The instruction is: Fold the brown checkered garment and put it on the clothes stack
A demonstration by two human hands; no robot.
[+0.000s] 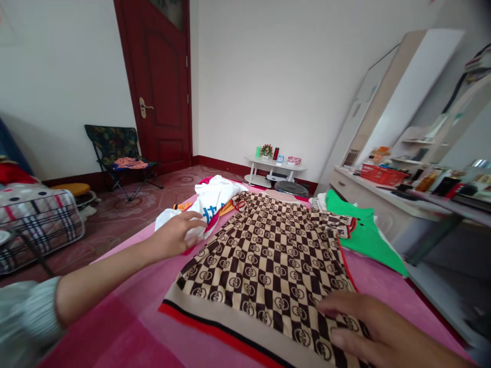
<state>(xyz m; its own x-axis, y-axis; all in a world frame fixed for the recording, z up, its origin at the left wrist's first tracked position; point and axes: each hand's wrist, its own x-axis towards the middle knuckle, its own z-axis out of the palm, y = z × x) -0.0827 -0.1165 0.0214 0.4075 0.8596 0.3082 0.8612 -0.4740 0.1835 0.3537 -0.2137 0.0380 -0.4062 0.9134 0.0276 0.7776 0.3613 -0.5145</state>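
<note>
A brown-and-beige checkered shirt (264, 255) with a red-and-black hem lies spread on the pink bed cover (126, 306), its hem toward me. My right hand (368, 322) is over the shirt's lower right side, thumb and fingers apart. To the left of the shirt, my left hand (176, 235) reaches to a white garment (218, 191) with blue lettering, part of a small pile with orange and dark pink cloth. Its fingers look loosely bent and apart over the white cloth; whether they press on it is hard to see. A green garment (356, 220) lies beyond the shirt's right sleeve.
A camouflage folding chair (115, 148) with orange cloth stands by the dark red door (161, 82). A low white table (276, 164) is against the far wall. On the right, a dresser (345, 186) bears a red basket (383, 175) and bottles. A plaid bag (38, 220) sits left.
</note>
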